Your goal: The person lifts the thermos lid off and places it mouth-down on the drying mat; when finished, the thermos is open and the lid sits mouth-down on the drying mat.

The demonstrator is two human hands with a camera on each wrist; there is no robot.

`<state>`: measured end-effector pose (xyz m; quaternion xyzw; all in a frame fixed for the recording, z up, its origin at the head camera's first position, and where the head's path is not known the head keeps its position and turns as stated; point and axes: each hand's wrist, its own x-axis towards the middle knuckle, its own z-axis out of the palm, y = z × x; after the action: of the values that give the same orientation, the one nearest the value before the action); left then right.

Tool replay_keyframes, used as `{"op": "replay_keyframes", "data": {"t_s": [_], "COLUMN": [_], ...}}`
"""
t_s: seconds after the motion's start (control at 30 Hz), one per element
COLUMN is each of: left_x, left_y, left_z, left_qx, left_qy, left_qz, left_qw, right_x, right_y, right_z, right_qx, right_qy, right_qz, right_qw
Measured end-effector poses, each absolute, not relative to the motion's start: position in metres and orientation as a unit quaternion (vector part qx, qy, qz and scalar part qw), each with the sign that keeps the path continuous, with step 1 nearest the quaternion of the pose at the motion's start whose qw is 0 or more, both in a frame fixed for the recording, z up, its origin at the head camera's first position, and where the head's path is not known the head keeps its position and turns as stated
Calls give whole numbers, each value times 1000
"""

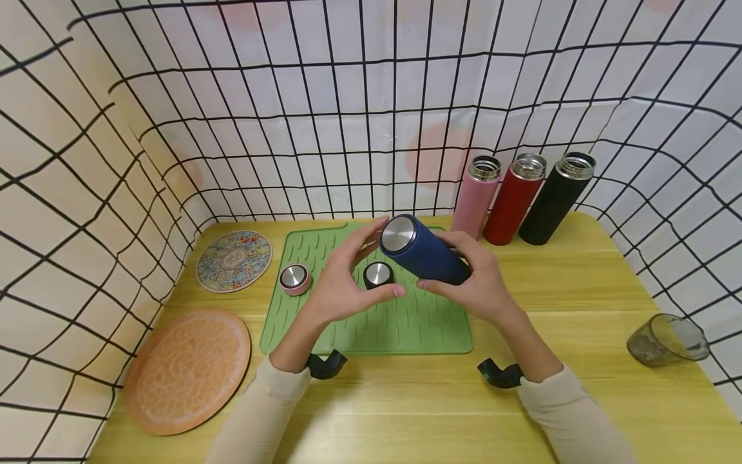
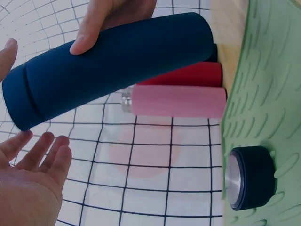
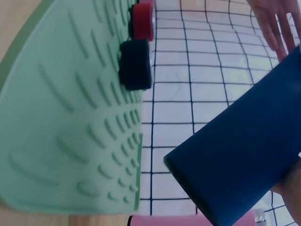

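Note:
A dark blue thermos bottle (image 1: 426, 250) is tilted above the green mat (image 1: 423, 328), its capped end with a steel top toward the left. My right hand (image 1: 478, 280) grips its body near the base. My left hand (image 1: 344, 274) is spread around the cap end, thumb apart from the fingers, fingertips right at the cap's edge in the left wrist view. Below on the mat, a black lid (image 1: 379, 274) lies between the hands, and a pink lid (image 1: 295, 280) sits left of my left hand. A red lid (image 3: 143, 21) shows in the right wrist view.
Uncapped pink (image 1: 475, 200), red (image 1: 514, 200) and black (image 1: 556, 200) thermos bottles stand at the back right. A glass (image 1: 666, 340) lies on its side at the right. An orange round mat (image 1: 188, 370) and a patterned coaster (image 1: 234, 261) lie left. Grid-patterned curtains (image 1: 348, 129) surround the table.

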<state>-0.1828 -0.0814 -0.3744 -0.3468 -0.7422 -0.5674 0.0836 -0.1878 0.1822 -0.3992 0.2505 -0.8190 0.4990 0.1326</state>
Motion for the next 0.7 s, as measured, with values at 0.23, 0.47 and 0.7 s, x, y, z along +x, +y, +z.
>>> {"op": "replay_keyframes", "data": {"t_s": [0.23, 0.47, 0.7], "left_x": [-185, -184, -182], "left_y": [-84, -90, -96], "left_z": [-374, -372, -371], "left_qx": [-405, -460, -484], "left_qy": [-691, -645, -600], "left_qz": [-594, -609, -637], "left_qw": [75, 40, -7], "right_x": [-185, -180, -177], "right_y": [169, 167, 171], "right_z": [-393, -389, -384], "right_qx": [313, 343, 356], "right_qy": [-821, -818, -805], "right_qz": [470, 456, 474], "right_qw": [87, 65, 36]}}
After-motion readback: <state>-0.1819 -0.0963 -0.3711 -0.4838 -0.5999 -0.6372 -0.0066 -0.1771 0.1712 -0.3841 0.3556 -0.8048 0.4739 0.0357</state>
